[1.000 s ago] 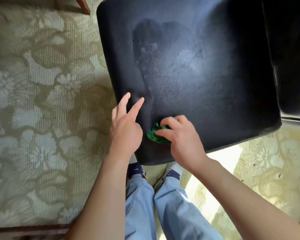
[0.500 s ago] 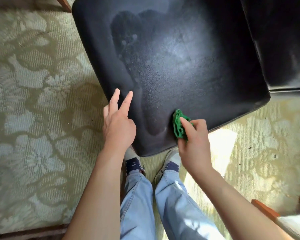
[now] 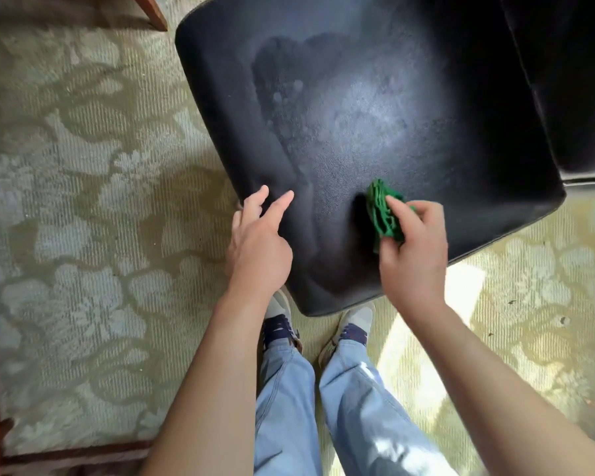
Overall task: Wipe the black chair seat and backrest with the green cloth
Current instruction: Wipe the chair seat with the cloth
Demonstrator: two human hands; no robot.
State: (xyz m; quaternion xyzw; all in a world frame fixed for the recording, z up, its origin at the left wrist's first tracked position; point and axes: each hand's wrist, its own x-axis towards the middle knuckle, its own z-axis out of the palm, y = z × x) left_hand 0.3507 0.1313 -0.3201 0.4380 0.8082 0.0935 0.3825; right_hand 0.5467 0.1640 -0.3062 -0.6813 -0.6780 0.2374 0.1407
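A black chair seat [image 3: 375, 108] is seen from above, standing on a pale flowered carpet [image 3: 83, 201], with the person's jeans and shoes just below its near edge. A bunched green cloth [image 3: 382, 211] is gripped in the curled fingers [image 3: 397, 204] of the right hand [image 3: 414, 250] and pressed on the seat near its front edge, right of centre. The left hand [image 3: 260, 247] is held at the seat's near left edge, fingers released and straight, holding nothing. A dull, smeared patch is visible across the middle of the seat. The seat-wiping step appears to be under way. The backrest [image 3: 574, 80], at far right, looks not yet reached. Next, the cloth would probably need to be swept over the smeared middle, with steady pressure kept.
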